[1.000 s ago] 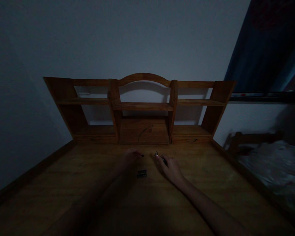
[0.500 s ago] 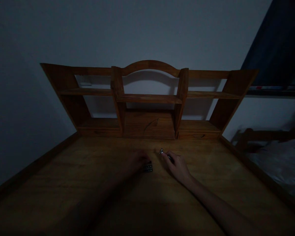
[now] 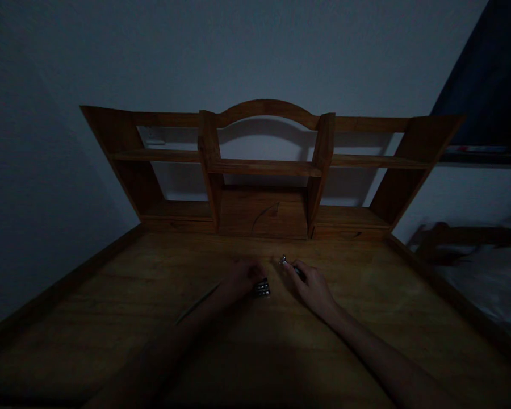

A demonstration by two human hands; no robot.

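Head view: wall (image 3: 255, 51) fills the back, dim room. Bench (image 3: 409, 301) runs below it, with a wooden shelf unit (image 3: 264, 167) at its far edge. Compartments mostly open-backed; wall shows through, plus a pale fitting (image 3: 155, 139) behind the upper left one. Left drawer (image 3: 183, 226) and right drawer (image 3: 344, 233) are closed, so contents can't be told from where I stand.

Right hand (image 3: 313, 287) grips a metal thing (image 3: 283, 260), silver end poking out past the thumb. Left hand (image 3: 241, 277) has come down to the dark items (image 3: 262, 288); a second ago it was apart from them, holding a small dark piece. Looks like that piece now sits with the others, mid-bench, between both hands; probably three, too dim to count. Can't tell whether the left fingers grasp or just touch.
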